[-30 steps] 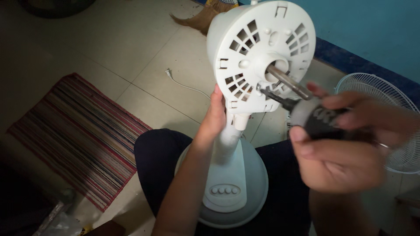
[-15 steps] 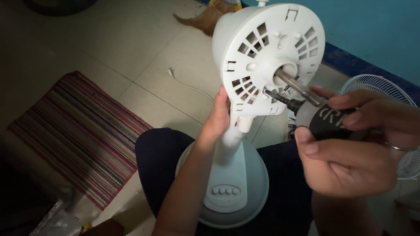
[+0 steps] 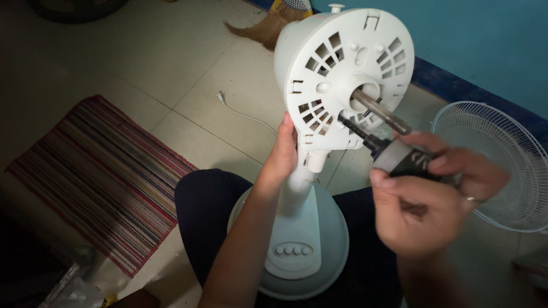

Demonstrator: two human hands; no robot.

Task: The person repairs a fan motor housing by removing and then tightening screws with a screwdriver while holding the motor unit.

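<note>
A white fan (image 3: 319, 142) stands upright on the person's lap, its round base (image 3: 302, 245) resting on the dark-clothed thighs. The motor housing (image 3: 342, 74) faces the camera with its vented front plate bare and a metal shaft (image 3: 379, 111) sticking out of the centre hole, angled down to the right.

The left hand (image 3: 282, 154) wraps around the fan's neck just below the housing, fingers behind, thumb side toward the camera, holding it firmly.

The right hand (image 3: 422, 211) is closed around the dark handle of a screwdriver (image 3: 394, 157), and is blurred. The tool's thin shank runs up and left, its tip set against the front plate just below the shaft.

To the right, a white wire grille (image 3: 502, 165) lies on the tiled floor (image 3: 142, 63), near a blue wall (image 3: 485, 40). A striped rug (image 3: 97, 177) lies to the left, a white cord (image 3: 245, 114) trails behind the fan, and a broom (image 3: 274, 20) rests at the top.
</note>
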